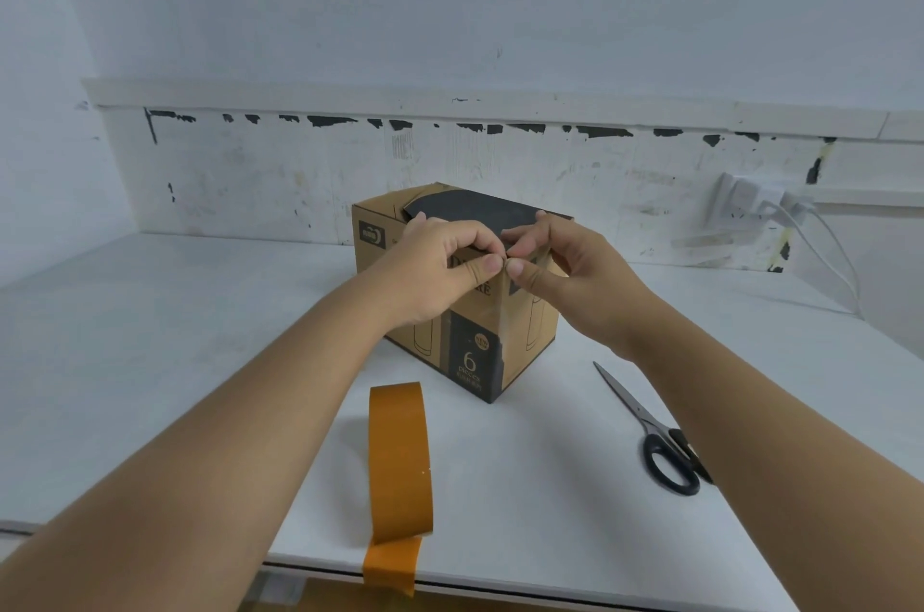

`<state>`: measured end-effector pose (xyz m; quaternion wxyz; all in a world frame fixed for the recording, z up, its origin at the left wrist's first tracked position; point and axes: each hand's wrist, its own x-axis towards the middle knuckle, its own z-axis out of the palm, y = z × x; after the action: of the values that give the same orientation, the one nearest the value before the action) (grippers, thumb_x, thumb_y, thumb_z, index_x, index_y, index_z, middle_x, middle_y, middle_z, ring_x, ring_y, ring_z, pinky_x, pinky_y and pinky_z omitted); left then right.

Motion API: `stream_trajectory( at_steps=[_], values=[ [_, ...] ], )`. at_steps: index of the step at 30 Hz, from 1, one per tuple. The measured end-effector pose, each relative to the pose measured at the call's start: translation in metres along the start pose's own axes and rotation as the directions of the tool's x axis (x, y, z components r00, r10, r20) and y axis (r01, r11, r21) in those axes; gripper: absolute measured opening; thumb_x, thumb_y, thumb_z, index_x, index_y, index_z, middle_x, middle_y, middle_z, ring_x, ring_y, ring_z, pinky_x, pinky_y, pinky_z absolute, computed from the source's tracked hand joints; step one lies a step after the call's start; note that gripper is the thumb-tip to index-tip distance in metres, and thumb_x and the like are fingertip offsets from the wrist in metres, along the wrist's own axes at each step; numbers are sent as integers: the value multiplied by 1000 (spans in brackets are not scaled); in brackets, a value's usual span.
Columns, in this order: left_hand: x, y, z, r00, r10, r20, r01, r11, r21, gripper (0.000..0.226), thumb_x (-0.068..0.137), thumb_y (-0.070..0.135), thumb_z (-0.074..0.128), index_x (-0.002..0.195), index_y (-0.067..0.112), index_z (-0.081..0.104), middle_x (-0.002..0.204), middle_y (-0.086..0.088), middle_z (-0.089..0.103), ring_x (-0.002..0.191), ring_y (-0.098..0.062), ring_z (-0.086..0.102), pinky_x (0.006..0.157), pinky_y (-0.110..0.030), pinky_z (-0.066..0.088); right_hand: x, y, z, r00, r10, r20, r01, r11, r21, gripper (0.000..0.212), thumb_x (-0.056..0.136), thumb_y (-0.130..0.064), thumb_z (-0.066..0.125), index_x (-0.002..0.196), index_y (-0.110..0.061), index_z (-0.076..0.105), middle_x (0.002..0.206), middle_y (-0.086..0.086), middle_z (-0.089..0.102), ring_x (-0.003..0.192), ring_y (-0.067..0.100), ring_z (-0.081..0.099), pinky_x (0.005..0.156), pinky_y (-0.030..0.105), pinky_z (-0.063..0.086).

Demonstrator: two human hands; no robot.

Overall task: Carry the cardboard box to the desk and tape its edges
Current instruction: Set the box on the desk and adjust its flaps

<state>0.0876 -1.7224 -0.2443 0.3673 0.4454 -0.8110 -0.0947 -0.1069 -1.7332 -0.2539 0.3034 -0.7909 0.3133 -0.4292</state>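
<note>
With the brown printed cardboard box (462,296) standing on the white worktop (550,461), we pinch a clear tape strip at its near upright corner with both hands, left (440,266) and right (565,271), and judge that smoothing it downward comes next.

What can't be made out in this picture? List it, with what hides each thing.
Head view only:
- Upper near corner of the cardboard box: covered by the left hand and right hand, so what the fingertips pinch there is unclear.
- Box's rear and underside: turned away.
- Scissors: the second handle loop sits behind the right forearm.
- Tape roll: its core is hidden, seen edge-on; its loose end hangs over the desk edge.
- Small print on the box: too small.
</note>
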Motion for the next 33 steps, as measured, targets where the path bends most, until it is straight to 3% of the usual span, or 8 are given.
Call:
stream_trajectory(
  at_steps=[3,9,12,17,24,26,29,33],
  values=[
    [0,0,0,1000,1,10,-1,1000,7,20,93,30,56,82,47,54,84,24,60,92,3,51,117,-52,6,2,2,-2,1000,9,24,-9,1000,-20,8,88,-19,68,85,-25,64,114,1,68,111,-23,45,84,-4,32],
    [2,-2,-2,999,-20,25,20,1000,-10,16,91,35,58,79,47,58,83,34,61,93,9,54,118,-44,1,4,1,-2,1000,16,-19,-17,997,-74,8,87,-23,69,91,-18,65,101,-1,69,98,6,61,89,25,46],
    [2,-2,-3,999,-37,26,37,999,2,14,90,37,59,80,47,58,84,29,62,94,6,56,118,-47,4,3,-3,1,999,30,-24,-33,992,-118,10,89,-26,67,93,-18,62,100,-1,68,96,12,62,83,27,45],
    [3,6,-10,994,-54,100,51,998,31,8,91,35,56,90,40,64,89,18,66,93,-7,59,106,-59,30,-2,-12,2,993,112,-38,-117,973,-199,9,92,-29,62,98,-25,56,124,-3,60,140,14,35,102,31,37],
    [-2,16,-16,993,-87,80,75,987,143,28,100,28,43,122,28,59,144,10,44,140,-11,25,116,-42,20,-10,-32,0,992,108,-70,-125,936,-329,23,95,-20,57,116,-27,59,137,-2,55,145,10,22,98,22,30],
    [-10,26,-24,990,-143,6,142,989,49,33,102,31,33,128,32,54,144,14,42,136,-4,29,110,-28,26,-12,-44,-3,994,69,-79,-95,916,-390,33,95,-14,55,126,-27,55,139,-6,52,143,11,27,104,22,30],
    [-44,45,-39,958,-228,-173,191,960,-206,29,103,32,32,115,47,54,124,30,53,121,9,43,91,-12,32,-28,-65,-2,994,-34,-106,-9,924,-382,35,96,-10,52,126,-28,53,132,-20,51,133,-7,30,100,1,17],
    [-142,66,-51,919,-321,-228,148,819,-555,16,86,40,55,96,34,66,92,6,67,81,-11,64,69,-24,49,-69,-78,16,995,-48,-89,21,960,-280,22,95,-27,53,114,-39,52,113,-30,53,95,-27,43,75,-6,32]
  ],
)
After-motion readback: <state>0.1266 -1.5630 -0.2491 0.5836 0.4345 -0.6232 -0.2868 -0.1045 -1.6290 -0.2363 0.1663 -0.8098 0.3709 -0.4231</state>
